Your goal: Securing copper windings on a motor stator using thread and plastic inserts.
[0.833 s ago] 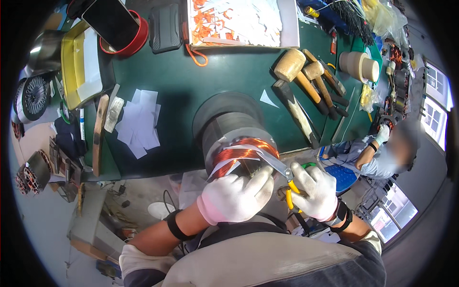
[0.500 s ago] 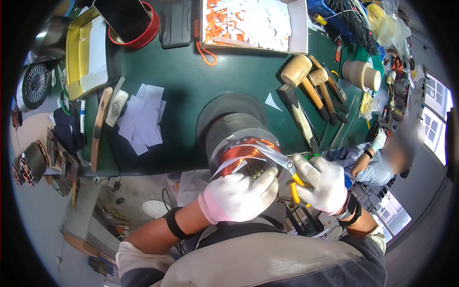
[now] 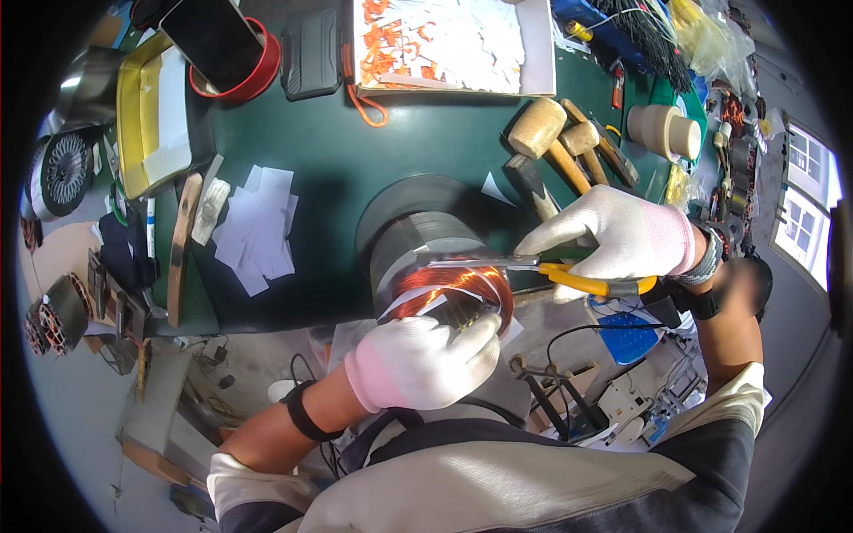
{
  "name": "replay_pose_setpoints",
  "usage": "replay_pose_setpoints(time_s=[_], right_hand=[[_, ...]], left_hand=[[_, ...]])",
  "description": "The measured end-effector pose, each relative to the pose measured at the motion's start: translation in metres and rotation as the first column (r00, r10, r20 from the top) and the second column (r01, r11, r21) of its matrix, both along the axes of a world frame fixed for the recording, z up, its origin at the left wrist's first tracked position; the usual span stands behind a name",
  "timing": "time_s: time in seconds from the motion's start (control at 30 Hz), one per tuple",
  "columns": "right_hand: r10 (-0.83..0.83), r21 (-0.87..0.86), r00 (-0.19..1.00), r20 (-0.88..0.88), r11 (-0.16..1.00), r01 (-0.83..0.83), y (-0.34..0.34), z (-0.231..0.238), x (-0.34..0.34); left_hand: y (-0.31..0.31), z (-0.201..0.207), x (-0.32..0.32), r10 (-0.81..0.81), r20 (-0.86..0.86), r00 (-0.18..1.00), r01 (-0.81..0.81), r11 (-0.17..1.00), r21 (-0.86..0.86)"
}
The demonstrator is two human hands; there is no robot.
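A motor stator (image 3: 418, 242) with a grey metal core lies on its side at the bench's front edge. Copper windings (image 3: 473, 282) ring its near end, with white insulating paper (image 3: 398, 304) showing among them. My left hand (image 3: 426, 360), in a white glove, presses its bent fingers to the near rim of the windings; whether it pinches something there is hidden. In my gloved right hand (image 3: 622, 235) are scissors with yellow handles (image 3: 595, 281). Their blades (image 3: 475, 263) point left and lie across the top of the windings.
White paper slips (image 3: 258, 226) and a wooden stick (image 3: 184, 249) lie left of the stator. Mallets (image 3: 538, 129) rest to the right. Behind stand a box of paper scraps (image 3: 444, 44), a red round holder (image 3: 258, 75) with a phone, and a yellow tray (image 3: 133, 133).
My right hand has moved up and right, turning the scissors from a slant to nearly level over the windings. My left hand stays at the near rim.
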State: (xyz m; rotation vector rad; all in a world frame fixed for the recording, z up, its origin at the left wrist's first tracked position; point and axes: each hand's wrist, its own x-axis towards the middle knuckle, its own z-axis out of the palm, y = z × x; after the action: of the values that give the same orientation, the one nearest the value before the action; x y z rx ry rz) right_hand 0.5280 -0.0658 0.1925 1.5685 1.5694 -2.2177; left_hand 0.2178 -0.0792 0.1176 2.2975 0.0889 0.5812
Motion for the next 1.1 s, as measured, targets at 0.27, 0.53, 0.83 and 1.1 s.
replay_pose_setpoints(time_s=[0.27, 0.53, 0.83, 1.1], right_hand=[[-0.061, 0.034, 0.997, -0.045, 0.997, 0.063, -0.017, -0.011, 0.006], [-0.207, 0.101, 0.976, -0.075, 0.972, 0.214, -0.051, -0.027, 0.002], [-0.239, 0.579, 0.789, 0.566, 0.797, -0.174, -0.117, 0.016, -0.054], [-0.217, 0.602, 0.716, 0.663, 0.724, -0.337, -0.122, 0.015, -0.065]], left_hand=[[0.010, 0.002, 0.007, -0.051, 0.011, 0.999, 0.051, 0.998, 0.036], [0.025, 0.004, 0.010, -0.164, -0.044, 0.985, 0.166, 0.985, 0.037], [-0.021, 0.031, 0.014, 0.215, -0.218, 0.952, -0.244, 0.962, -0.119], [-0.021, 0.013, 0.013, 0.279, -0.141, 0.950, -0.292, 0.952, -0.088]])
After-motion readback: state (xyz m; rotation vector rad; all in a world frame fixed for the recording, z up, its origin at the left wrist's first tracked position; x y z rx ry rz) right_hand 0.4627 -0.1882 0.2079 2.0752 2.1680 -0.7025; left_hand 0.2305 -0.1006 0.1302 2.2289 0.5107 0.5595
